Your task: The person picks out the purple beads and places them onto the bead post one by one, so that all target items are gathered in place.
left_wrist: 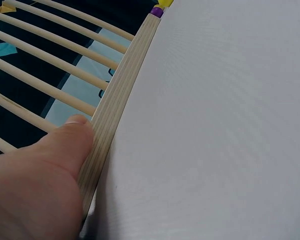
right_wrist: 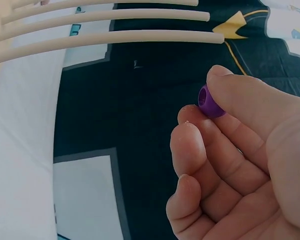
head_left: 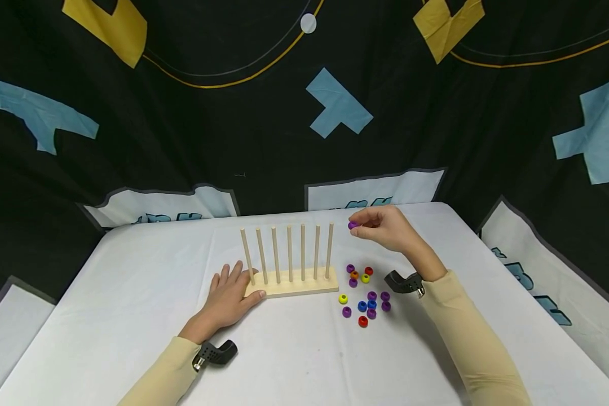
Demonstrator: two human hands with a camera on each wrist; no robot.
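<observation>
A wooden rack (head_left: 294, 287) stands on the table, with several upright pegs (head_left: 289, 254) in a row along its base. My left hand (head_left: 228, 299) rests at the rack's left end, fingers spread and fairly straight. In the left wrist view its thumb (left_wrist: 69, 142) lies along the base beside the pegs. Up at the right, level with the peg tops, my right hand (head_left: 385, 228) pinches a purple bead (right_wrist: 211, 102) between thumb and fingertips. The bead's hole faces the pegs in the right wrist view, a short way from the rightmost peg's tip (right_wrist: 217, 37).
Loose beads lie on the white cloth right of the rack, among them a red bead (head_left: 362, 321), a yellow bead (head_left: 343, 299), an orange bead (head_left: 354, 275), a blue bead (head_left: 362, 306) and several purple ones. Behind the table (head_left: 294, 361) hangs a dark patterned curtain (head_left: 208, 135).
</observation>
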